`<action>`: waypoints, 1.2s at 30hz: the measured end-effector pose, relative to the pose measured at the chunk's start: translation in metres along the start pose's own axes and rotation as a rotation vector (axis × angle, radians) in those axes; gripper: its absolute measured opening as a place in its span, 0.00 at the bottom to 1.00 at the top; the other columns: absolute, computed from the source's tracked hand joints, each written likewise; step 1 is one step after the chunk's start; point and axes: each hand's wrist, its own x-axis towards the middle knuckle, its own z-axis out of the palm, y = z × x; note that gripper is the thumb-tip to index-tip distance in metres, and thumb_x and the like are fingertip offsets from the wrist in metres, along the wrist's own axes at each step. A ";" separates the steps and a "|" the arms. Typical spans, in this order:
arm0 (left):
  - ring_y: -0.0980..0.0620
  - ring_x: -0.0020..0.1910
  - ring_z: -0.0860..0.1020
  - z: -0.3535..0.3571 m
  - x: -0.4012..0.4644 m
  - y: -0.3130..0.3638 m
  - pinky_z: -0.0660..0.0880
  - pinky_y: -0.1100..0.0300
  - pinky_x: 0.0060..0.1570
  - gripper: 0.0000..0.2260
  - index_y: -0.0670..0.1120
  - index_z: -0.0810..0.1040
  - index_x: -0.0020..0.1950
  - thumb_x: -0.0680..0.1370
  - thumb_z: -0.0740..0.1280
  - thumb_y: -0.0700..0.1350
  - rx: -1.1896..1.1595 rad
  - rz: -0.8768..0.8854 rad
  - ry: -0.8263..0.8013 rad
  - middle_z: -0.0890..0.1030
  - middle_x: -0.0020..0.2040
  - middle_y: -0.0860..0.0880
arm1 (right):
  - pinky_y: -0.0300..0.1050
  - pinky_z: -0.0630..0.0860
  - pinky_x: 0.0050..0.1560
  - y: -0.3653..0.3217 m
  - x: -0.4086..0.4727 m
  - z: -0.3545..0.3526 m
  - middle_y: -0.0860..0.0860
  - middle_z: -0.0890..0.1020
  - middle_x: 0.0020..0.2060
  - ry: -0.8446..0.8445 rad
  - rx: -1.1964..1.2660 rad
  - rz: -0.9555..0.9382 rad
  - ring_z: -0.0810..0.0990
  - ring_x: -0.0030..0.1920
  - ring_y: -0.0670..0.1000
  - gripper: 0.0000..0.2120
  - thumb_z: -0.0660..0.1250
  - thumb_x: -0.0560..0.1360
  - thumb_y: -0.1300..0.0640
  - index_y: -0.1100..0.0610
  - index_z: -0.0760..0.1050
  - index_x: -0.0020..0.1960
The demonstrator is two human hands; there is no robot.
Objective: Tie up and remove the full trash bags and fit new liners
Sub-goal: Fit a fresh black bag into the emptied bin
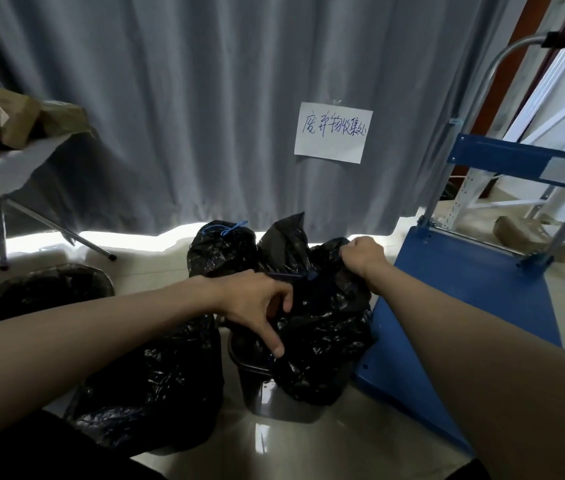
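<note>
black trash bag (319, 327) glossy, crinkled, bulging out of grey bin (274, 407). right hand (364, 252) grips its gathered top. left hand (257, 301) spread loose against its side

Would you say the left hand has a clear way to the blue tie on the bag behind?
Probably yes: the left hand only rests on the front bag, and nothing stands between it and the blue tie.
</note>
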 end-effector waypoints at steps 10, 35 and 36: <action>0.46 0.61 0.70 0.051 0.045 0.040 0.66 0.49 0.64 0.41 0.45 0.76 0.64 0.63 0.67 0.74 0.426 -0.111 0.196 0.68 0.64 0.46 | 0.48 0.70 0.36 -0.015 -0.018 -0.015 0.57 0.73 0.38 0.015 0.771 0.122 0.73 0.39 0.56 0.07 0.53 0.72 0.64 0.58 0.69 0.40; 0.52 0.47 0.77 -0.004 0.036 0.013 0.65 0.56 0.53 0.14 0.54 0.71 0.39 0.68 0.73 0.59 0.080 -0.186 0.019 0.79 0.41 0.55 | 0.46 0.82 0.30 0.015 -0.050 -0.022 0.60 0.82 0.39 -0.548 0.012 0.198 0.82 0.33 0.55 0.10 0.56 0.80 0.67 0.67 0.75 0.55; 0.53 0.47 0.77 -0.001 0.033 0.017 0.65 0.55 0.55 0.18 0.54 0.71 0.40 0.66 0.73 0.63 0.068 -0.168 -0.015 0.80 0.42 0.55 | 0.45 0.80 0.26 0.016 -0.049 -0.022 0.59 0.81 0.38 -0.492 0.025 0.180 0.81 0.31 0.54 0.10 0.55 0.80 0.67 0.66 0.74 0.52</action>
